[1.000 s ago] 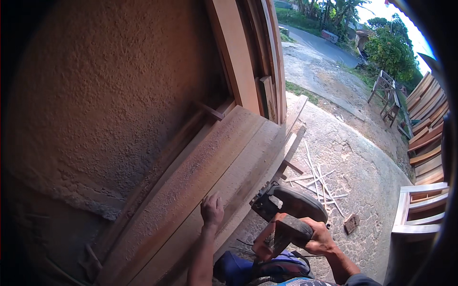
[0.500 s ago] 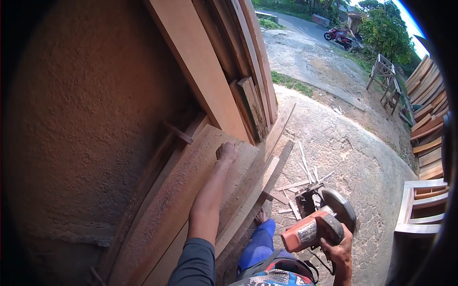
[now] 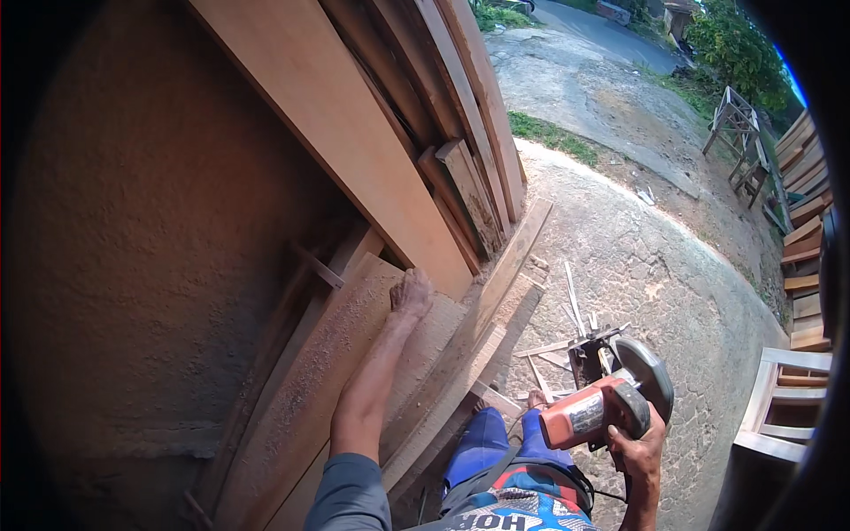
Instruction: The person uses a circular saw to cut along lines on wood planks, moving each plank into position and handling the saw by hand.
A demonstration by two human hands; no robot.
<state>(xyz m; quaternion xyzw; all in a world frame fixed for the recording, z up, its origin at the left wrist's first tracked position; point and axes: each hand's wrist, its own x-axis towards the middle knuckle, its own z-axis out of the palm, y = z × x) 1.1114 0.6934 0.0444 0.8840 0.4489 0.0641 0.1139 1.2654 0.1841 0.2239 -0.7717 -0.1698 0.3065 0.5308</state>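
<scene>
My left hand (image 3: 409,296) has its fingers curled over the far end of a sawdust-covered wooden board (image 3: 336,354), one of several boards laid lengthwise beside the rough wall. My right hand (image 3: 636,447) grips the handle of an orange power saw (image 3: 589,407) with a dark round guard and metal base plate, held out to the right of the boards. A wide pale plank (image 3: 310,115) leans just beyond my left hand, in front of more upright planks (image 3: 478,106).
The rough wall (image 3: 133,230) fills the left. Wood offcuts (image 3: 571,292) lie on cracked concrete (image 3: 682,354) near my bare feet (image 3: 536,400). At the right are a wooden frame (image 3: 770,398), stacked planks (image 3: 801,265) and a sawhorse (image 3: 735,133). A road (image 3: 593,35) runs beyond.
My left hand has slid forward to the board's end. My right hand and the saw have moved right, away from the boards. The motorbike on the road has mostly left the view.
</scene>
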